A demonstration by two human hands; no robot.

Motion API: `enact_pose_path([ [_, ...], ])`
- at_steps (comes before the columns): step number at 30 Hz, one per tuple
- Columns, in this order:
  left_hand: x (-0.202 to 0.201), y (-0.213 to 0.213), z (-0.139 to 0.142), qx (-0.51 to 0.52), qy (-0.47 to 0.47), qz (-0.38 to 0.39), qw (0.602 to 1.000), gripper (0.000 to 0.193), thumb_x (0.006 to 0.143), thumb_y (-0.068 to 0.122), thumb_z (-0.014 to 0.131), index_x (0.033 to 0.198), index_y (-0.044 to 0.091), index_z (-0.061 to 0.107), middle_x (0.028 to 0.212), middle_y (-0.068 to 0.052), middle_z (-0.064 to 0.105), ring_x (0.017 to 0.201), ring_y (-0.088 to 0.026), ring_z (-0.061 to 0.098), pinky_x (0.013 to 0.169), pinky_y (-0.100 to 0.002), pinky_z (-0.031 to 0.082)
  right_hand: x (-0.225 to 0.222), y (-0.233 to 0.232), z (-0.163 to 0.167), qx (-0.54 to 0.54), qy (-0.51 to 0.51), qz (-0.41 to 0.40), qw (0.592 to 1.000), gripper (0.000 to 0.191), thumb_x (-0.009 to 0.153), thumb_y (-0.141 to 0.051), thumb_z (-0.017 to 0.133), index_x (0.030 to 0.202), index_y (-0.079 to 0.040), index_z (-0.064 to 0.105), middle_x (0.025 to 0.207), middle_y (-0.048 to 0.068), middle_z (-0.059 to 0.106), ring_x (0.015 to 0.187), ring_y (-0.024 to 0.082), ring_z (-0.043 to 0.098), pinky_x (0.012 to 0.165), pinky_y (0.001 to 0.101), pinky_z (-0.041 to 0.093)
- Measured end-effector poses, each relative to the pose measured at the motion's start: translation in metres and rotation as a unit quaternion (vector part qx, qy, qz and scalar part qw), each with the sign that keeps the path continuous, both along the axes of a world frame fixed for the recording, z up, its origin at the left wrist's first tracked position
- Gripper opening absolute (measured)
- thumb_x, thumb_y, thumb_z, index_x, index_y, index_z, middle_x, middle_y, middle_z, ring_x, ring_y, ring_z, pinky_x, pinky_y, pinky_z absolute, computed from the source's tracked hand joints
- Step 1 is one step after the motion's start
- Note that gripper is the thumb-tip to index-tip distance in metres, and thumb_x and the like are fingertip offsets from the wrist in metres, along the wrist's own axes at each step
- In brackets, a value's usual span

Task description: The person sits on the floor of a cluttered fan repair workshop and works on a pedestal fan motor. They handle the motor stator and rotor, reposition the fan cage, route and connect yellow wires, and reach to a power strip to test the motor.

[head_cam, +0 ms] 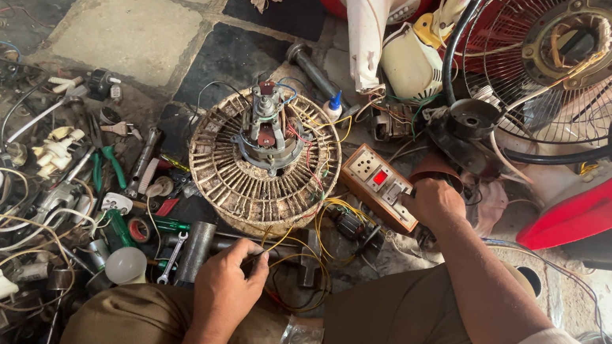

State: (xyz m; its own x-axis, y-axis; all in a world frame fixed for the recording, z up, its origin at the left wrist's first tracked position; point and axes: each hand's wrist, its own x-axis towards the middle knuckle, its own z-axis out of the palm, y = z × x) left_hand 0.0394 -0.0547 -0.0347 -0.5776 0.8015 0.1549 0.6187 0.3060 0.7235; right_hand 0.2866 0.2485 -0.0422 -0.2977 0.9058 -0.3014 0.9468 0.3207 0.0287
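Amid scattered tools, the left hand (229,279) pinches yellow wires (294,244) just below the fan motor (266,157). The right hand (436,201) closes beside the switch board (381,185). Likely wiring-up; next needs steady, careful wire placement.

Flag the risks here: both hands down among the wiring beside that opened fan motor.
1. The right hand rests at the switch-and-socket board, whose red indicator looks lit; if it is live, the bare yellow wires could shock.
2. The left hand works at a metal tool amid those wires; a short seems possible.
3. The motor sits on cluttered floor, so a snagged wire could tug it.
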Motion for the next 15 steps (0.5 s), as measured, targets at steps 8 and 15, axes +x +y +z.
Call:
enact_pose_path([
  [8, -0.0002, 0.0013, 0.0015, -0.004, 0.008, 0.002, 1.000, 0.018, 0.081, 0.026, 0.078, 0.089, 0.011, 0.071, 0.083, -0.012, 0.076, 0.077, -0.036, 0.073, 0.063, -0.045, 0.056, -0.0029, -0.0010, 0.0038, -0.007, -0.016, -0.012, 1.000, 0.051, 0.089, -0.058, 0.069, 0.113, -0.013, 0.076, 0.116, 0.014, 0.073, 0.111, 0.031, 0.070, 0.091, 0.0445, 0.057],
  [15, -0.0001, 0.0008, 0.0003, 0.014, -0.004, -0.005, 1.000, 0.018, 0.082, 0.025, 0.078, 0.089, 0.011, 0.070, 0.083, -0.012, 0.076, 0.076, -0.036, 0.073, 0.063, -0.045, 0.056, -0.0012, -0.0002, 0.0013, -0.004, -0.003, -0.013, 1.000, 0.047, 0.089, -0.054, 0.069, 0.112, -0.014, 0.076, 0.115, 0.013, 0.074, 0.111, 0.030, 0.070, 0.091, 0.0448, 0.057],
])
